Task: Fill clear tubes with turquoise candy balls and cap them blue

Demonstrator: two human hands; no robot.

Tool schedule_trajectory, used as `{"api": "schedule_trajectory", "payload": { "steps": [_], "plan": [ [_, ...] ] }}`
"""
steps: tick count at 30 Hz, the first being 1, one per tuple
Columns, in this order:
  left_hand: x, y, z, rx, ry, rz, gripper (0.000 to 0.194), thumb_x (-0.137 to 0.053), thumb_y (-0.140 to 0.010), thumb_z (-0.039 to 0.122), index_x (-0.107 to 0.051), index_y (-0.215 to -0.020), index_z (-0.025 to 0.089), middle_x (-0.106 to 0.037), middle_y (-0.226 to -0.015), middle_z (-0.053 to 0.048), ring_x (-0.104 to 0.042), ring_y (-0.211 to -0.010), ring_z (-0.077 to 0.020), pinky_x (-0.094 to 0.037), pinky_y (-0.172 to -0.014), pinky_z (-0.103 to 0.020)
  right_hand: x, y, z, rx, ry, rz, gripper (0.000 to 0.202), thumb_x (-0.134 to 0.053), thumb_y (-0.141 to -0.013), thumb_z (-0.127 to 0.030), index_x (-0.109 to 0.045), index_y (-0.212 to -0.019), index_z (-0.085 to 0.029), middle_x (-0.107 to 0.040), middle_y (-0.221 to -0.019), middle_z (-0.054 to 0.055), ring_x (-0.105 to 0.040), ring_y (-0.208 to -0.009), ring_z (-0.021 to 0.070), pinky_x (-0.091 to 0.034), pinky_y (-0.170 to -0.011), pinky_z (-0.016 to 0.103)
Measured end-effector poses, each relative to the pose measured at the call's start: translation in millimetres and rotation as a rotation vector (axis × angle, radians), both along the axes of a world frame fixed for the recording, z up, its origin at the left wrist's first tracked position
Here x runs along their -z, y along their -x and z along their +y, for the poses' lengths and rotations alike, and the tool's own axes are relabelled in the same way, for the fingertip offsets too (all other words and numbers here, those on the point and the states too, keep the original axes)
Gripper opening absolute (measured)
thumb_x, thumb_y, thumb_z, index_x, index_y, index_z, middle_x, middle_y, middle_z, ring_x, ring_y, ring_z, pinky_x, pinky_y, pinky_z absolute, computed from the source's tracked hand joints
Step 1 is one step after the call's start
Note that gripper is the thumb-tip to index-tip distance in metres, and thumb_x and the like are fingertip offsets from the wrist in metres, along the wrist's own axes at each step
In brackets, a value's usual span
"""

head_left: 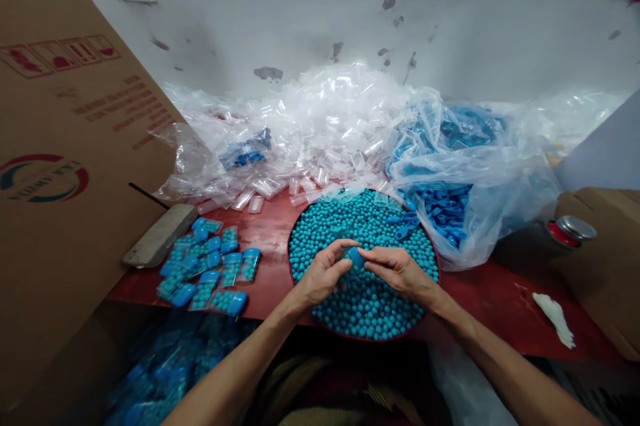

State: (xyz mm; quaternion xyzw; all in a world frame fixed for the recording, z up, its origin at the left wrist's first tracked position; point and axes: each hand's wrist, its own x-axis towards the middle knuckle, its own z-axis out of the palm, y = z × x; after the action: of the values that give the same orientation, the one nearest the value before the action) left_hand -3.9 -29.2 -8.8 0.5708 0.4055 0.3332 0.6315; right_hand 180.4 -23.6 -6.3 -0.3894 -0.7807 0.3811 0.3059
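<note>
Over a round red-rimmed tray [290,249] full of small turquoise balls [367,309], my two hands meet. My left hand [323,274] is closed, thumb and fingers pinching a small container with a blue cap [356,257]. From the other side, the fingers of my right hand [400,271] press on the same cap. The container's clear body is mostly hidden by my fingers. Several finished-looking clear containers [231,269] with blue caps and turquoise balls inside lie on the red table to the left. A few loose blue caps [406,225] rest on the balls at the tray's right edge.
Empty clear containers [345,126] are heaped along the wall. A plastic bag [510,186] spills blue caps [443,209] at the right. A cardboard box [100,146] and a grey block [160,236] stand left; a metal-lidded flask [575,227] and another box [605,266] stand right. Filled containers [170,366] are piled below.
</note>
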Motion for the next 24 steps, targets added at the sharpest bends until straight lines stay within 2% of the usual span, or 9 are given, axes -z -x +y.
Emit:
{"api": "schedule_trajectory", "payload": {
  "steps": [2,5,9,11,15,17,19,22,24],
  "plan": [
    [0.1,-0.5,0.0,0.002,0.037,-0.017,0.037,-0.045,-0.078,0.031,-0.042,-0.114,0.023,-0.044,-0.069,0.004,-0.04,-0.041,-0.0032,-0.032,-0.035,-0.014,-0.3,-2.4,1.2,0.003,0.071,0.039,0.023,-0.048,-0.081,-0.028,-0.064,-0.096,-0.018,-0.055,-0.067,-0.001,-0.047,-0.06,0.0095,-0.038,-0.057,0.021],
    [1.0,-6.1,-0.8,-0.013,0.024,-0.041,0.03,-0.047,-0.077,0.028,-0.048,-0.107,0.02,-0.046,-0.072,0.003,-0.038,-0.043,-0.0022,-0.035,-0.037,-0.014,2.6,-2.7,0.8,0.006,0.124,0.078,0.024,-0.05,-0.08,-0.028,-0.063,-0.098,-0.018,-0.056,-0.069,-0.001,-0.048,-0.061,0.0096,-0.039,-0.057,0.021],
    [5.0,-12.9,-2.8,-0.123,0.02,-0.056,0.026,-0.048,-0.077,0.027,-0.048,-0.101,0.02,-0.043,-0.065,0.005,-0.036,-0.042,-0.002,-0.035,-0.036,-0.013,5.4,2.3,-3.5,0.049,0.001,0.034,0.024,-0.046,-0.082,-0.026,-0.064,-0.097,-0.019,-0.051,-0.064,-0.001,-0.046,-0.06,0.0099,-0.04,-0.06,0.023],
    [6.8,-11.9,-2.6,-0.15,0.054,-0.069,0.028,-0.048,-0.077,0.029,-0.046,-0.103,0.02,-0.044,-0.064,0.006,-0.039,-0.04,-0.0022,-0.033,-0.034,-0.013,3.9,4.2,-5.5,0.072,0.011,0.071,0.027,-0.047,-0.081,-0.024,-0.061,-0.104,-0.021,-0.053,-0.069,0.0,-0.048,-0.066,0.0109,-0.042,-0.065,0.024],
    [5.0,-1.3,0.4,-0.094,0.121,-0.157,0.035,-0.05,-0.076,0.035,-0.041,-0.108,0.022,-0.05,-0.067,0.004,-0.049,-0.042,-0.0053,-0.036,-0.036,-0.015,-0.6,3.4,-3.5,0.051,0.391,0.338,0.036,-0.054,-0.076,-0.026,-0.053,-0.112,-0.024,-0.055,-0.097,0.002,-0.055,-0.08,0.0133,-0.048,-0.069,0.028],
    [1.6,3.7,0.7,-0.066,0.122,-0.163,0.035,-0.05,-0.076,0.035,-0.04,-0.106,0.022,-0.052,-0.07,0.004,-0.051,-0.043,-0.0059,-0.036,-0.036,-0.015,-0.4,4.1,0.7,0.079,0.555,0.477,0.037,-0.057,-0.073,-0.027,-0.052,-0.109,-0.022,-0.055,-0.097,0.002,-0.057,-0.074,0.013,-0.05,-0.064,0.03],
    [-2.4,5.9,-0.9,-0.029,0.109,-0.13,0.033,-0.051,-0.076,0.035,-0.041,-0.105,0.022,-0.052,-0.072,0.003,-0.051,-0.042,-0.0054,-0.034,-0.035,-0.014,0.9,7.3,4.6,0.137,0.622,0.551,0.041,-0.061,-0.07,-0.027,-0.05,-0.109,-0.02,-0.057,-0.09,0.002,-0.058,-0.064,0.0121,-0.051,-0.057,0.03],
    [-6.6,4.1,-5.4,-0.009,0.087,-0.079,0.038,-0.048,-0.078,0.033,-0.038,-0.113,0.023,-0.054,-0.077,0.002,-0.049,-0.041,-0.0044,-0.032,-0.035,-0.014,-0.4,15.3,4.5,0.238,0.553,0.477,0.042,-0.058,-0.072,-0.031,-0.048,-0.111,-0.018,-0.061,-0.079,0.002,-0.058,-0.054,0.0126,-0.051,-0.051,0.029],
    [-7.5,1.2,-8.1,-0.043,0.041,-0.074,0.046,-0.046,-0.079,0.033,-0.032,-0.122,0.025,-0.056,-0.085,0.0,-0.049,-0.046,-0.0052,-0.036,-0.04,-0.017,-5.1,19.8,-1.3,0.266,0.356,0.301,0.035,-0.05,-0.078,-0.033,-0.051,-0.109,-0.017,-0.063,-0.079,0.005,-0.06,-0.062,0.0162,-0.051,-0.061,0.033]
  ]
}}
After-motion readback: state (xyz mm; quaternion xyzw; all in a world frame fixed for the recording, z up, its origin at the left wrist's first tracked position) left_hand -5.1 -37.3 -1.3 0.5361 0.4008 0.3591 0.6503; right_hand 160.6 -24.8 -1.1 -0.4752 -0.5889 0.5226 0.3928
